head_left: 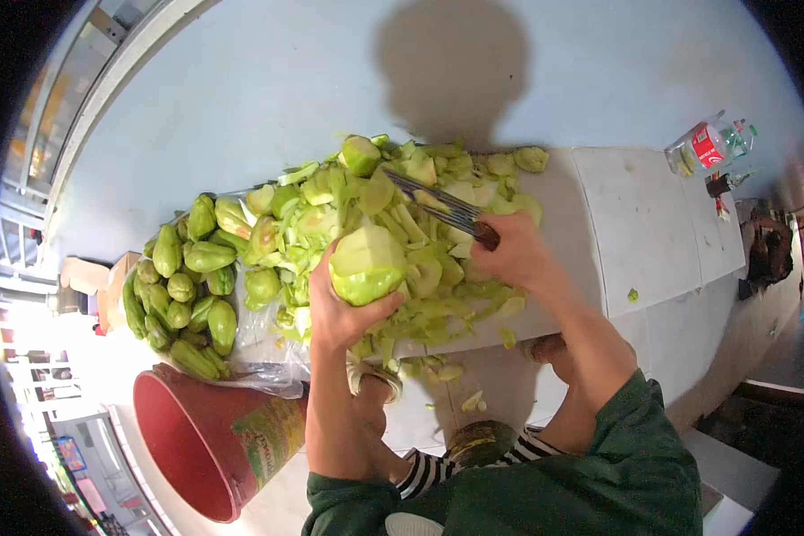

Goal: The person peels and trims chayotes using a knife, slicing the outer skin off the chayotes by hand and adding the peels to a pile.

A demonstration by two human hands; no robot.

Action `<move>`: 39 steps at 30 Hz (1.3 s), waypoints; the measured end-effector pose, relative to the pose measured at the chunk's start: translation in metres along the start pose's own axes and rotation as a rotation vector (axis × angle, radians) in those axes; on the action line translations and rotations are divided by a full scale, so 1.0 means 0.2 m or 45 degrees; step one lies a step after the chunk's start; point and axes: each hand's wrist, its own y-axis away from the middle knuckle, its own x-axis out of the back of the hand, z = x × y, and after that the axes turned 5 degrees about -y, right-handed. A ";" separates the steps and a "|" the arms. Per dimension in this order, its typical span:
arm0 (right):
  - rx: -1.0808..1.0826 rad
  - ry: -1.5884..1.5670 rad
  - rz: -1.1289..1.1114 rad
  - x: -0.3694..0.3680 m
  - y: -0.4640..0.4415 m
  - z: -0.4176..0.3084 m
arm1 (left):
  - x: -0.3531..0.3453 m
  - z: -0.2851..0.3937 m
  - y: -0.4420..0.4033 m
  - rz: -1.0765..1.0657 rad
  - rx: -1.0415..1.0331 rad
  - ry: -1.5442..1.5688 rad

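My left hand point(341, 314) cups a partly peeled green fruit point(366, 266) from the left and below. Its upper part is pale and cut in facets; glossy green skin remains lower down. My right hand point(509, 246) grips the brown handle of a knife point(442, 207). The long dark blade, which looks streaked or slotted, points up and left over the pile, apart from the fruit. Under both hands lies a heap of green peelings point(420, 268) and pale slices. Another partly peeled fruit point(361, 155) rests at the heap's far side.
Several unpeeled green fruits point(183, 277) are piled at the left, beside clear plastic sheeting point(263, 348). A red bucket point(183, 438) lies tilted at the lower left. Plastic bottles point(707, 147) stand far right, near a pale wall point(616, 71). Scraps lie on the floor near my feet.
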 end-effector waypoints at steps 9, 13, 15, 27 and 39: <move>-0.201 -0.152 0.176 0.01 -0.03 0.01 | -0.03 -0.07 0.00 0.232 0.477 0.440; -0.059 -0.101 0.088 -0.02 -0.01 -0.02 | 0.00 -0.16 0.00 0.480 0.504 0.969; 0.022 -0.054 0.163 -0.03 -0.01 -0.01 | 0.01 -0.14 -0.01 0.641 0.368 1.236; 0.859 -0.077 -0.152 -0.09 0.07 -0.02 | -0.03 -0.14 -0.02 0.295 -0.042 -0.088; 1.026 -0.044 -0.048 -0.08 0.10 -0.08 | -0.09 -0.08 -0.01 0.217 -0.060 -0.252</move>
